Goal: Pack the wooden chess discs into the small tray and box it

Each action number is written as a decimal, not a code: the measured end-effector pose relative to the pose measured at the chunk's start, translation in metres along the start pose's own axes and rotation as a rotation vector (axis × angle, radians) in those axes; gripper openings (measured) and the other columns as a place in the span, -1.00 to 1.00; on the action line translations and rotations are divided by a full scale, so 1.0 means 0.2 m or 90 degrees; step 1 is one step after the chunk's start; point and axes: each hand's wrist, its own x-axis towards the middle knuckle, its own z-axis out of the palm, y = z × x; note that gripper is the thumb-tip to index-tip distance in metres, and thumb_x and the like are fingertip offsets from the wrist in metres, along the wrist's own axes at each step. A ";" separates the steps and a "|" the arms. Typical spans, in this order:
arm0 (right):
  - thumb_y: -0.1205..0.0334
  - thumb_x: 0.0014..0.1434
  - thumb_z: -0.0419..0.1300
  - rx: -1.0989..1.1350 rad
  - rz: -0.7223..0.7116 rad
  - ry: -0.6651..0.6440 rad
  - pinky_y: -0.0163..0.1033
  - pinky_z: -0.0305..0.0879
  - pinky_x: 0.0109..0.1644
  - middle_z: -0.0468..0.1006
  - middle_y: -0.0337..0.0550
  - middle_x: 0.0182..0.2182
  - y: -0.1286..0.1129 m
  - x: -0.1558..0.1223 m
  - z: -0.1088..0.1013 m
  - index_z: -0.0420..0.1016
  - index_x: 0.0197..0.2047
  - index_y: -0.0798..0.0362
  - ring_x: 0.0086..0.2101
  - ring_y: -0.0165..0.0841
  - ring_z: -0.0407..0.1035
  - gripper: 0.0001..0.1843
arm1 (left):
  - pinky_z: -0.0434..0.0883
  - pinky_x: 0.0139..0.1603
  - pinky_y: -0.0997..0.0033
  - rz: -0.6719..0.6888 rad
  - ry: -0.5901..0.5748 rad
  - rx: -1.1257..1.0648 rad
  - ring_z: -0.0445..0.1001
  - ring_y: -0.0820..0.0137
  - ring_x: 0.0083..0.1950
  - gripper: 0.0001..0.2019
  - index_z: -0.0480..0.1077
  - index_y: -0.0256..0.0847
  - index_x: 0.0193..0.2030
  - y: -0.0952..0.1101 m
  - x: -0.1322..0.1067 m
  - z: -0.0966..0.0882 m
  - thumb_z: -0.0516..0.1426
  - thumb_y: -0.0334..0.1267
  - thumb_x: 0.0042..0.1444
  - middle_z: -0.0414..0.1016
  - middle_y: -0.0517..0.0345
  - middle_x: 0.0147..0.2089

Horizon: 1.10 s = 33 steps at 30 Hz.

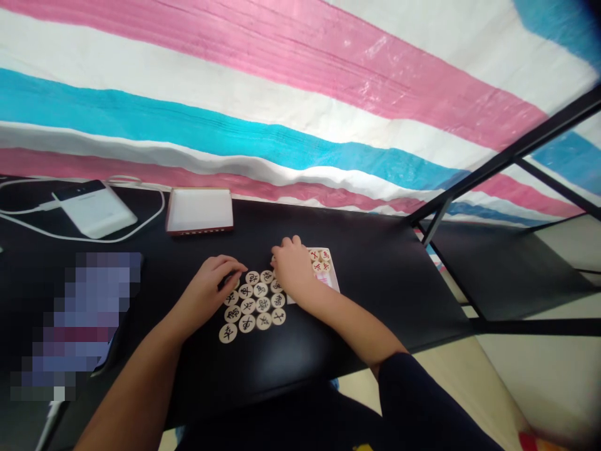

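Round pale wooden Chinese chess pieces (248, 305) with black characters lie face up in close rows on the black table. My left hand (213, 285) rests at the far left corner of the rows, its fingers curved and apart and the tips touching the edge pieces. Over the far right corner is my right hand (295, 266), with fingers bent down and drawn together; what lies under them is hidden. Beside and partly beneath that hand sits a shallow white box (333, 279), holding several chess pieces with red characters (317, 267).
A box lid (200, 212) stands at the back of the table (375, 269). To the left are a white power bank (96, 210) with a cable and a blurred phone or tablet (89, 313). A striped sheet (282, 138) hangs behind; a black metal frame (446, 213) is on the right.
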 end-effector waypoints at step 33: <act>0.32 0.08 0.13 0.293 0.134 0.298 -0.19 0.28 -0.29 0.57 -0.19 -0.29 0.49 -0.40 0.22 0.50 -0.21 -0.02 -0.42 -0.32 0.25 -0.80 | 0.31 -0.02 0.27 -0.041 -0.024 0.017 0.35 0.29 -0.10 -0.76 0.40 -0.15 -0.23 -0.05 -0.01 0.02 -0.01 -0.12 0.11 0.41 0.08 -0.18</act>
